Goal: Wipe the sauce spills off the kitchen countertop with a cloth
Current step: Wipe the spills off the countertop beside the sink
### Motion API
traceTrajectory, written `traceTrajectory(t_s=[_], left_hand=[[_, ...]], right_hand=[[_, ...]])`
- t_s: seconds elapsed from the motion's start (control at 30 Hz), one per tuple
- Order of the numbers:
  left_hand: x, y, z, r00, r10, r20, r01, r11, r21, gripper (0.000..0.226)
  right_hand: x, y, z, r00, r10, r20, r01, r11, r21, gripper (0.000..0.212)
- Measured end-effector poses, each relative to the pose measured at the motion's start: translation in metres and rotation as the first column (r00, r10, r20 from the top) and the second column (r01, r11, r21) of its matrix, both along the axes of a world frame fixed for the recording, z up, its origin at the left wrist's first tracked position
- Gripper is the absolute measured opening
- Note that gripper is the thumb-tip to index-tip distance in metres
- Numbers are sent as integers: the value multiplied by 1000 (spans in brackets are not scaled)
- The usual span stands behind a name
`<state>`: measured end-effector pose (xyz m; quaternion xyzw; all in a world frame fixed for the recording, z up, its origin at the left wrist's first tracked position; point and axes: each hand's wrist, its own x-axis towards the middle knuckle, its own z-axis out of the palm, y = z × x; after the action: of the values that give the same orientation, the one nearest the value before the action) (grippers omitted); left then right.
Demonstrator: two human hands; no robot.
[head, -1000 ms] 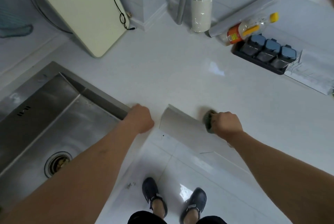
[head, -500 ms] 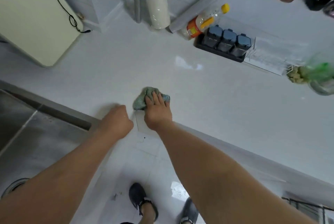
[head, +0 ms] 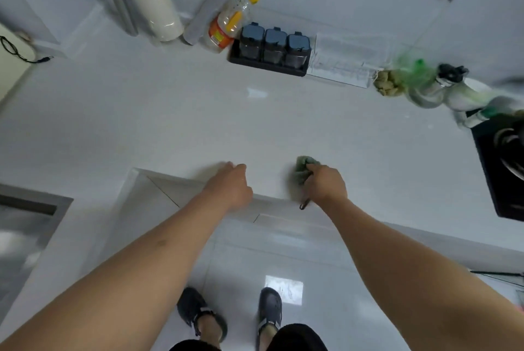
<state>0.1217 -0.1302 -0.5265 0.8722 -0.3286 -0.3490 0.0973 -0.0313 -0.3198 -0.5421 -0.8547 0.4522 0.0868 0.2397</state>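
Note:
My right hand (head: 326, 183) grips a bunched green cloth (head: 302, 169) and holds it down on the white countertop (head: 170, 123) close to the front edge. A dark loop of the cloth hangs over the edge below that hand. My left hand (head: 231, 184) rests on the counter's front edge a little to the left, fingers loosely curled, holding nothing. No sauce spill shows plainly on the surface around the cloth.
Along the back wall stand a white utensil cup (head: 157, 10), an orange-labelled bottle (head: 229, 24), a black rack of three spice jars (head: 272, 50) and a clear tray (head: 343, 67). A green bag (head: 416, 78) and a black stove (head: 504, 163) lie right; the sink (head: 25, 223) lies left.
My right hand has slid the cloth to the right along the front edge and now grips it bunched rather than pressing it flat. The view has shifted right, bringing the stove in.

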Motion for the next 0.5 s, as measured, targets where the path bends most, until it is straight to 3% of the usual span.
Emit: traceTrajectory(t_s=[0.13, 0.23, 0.3, 0.37, 0.5], left_hand=[[-38, -47, -5, 997, -73, 17, 71, 994, 80, 54], [-63, -68, -6, 984, -154, 86, 129, 960, 247, 42], [-71, -75, -7, 977, -177, 117, 134, 942, 307, 40], [-71, -75, -9, 975, -189, 115, 141, 931, 338, 42], [-70, -71, -9, 982, -162, 102, 113, 920, 374, 54]], right_hand=[[-79, -81, 30, 938, -280, 205, 290, 957, -19, 41], [-152, -139, 18, 922, -358, 149, 374, 923, -95, 37], [-187, -164, -16, 926, -376, -25, 374, 924, -79, 48], [-197, -163, -52, 949, -271, -163, 261, 962, -75, 70], [-152, -104, -65, 987, -140, -79, 130, 984, -122, 58]])
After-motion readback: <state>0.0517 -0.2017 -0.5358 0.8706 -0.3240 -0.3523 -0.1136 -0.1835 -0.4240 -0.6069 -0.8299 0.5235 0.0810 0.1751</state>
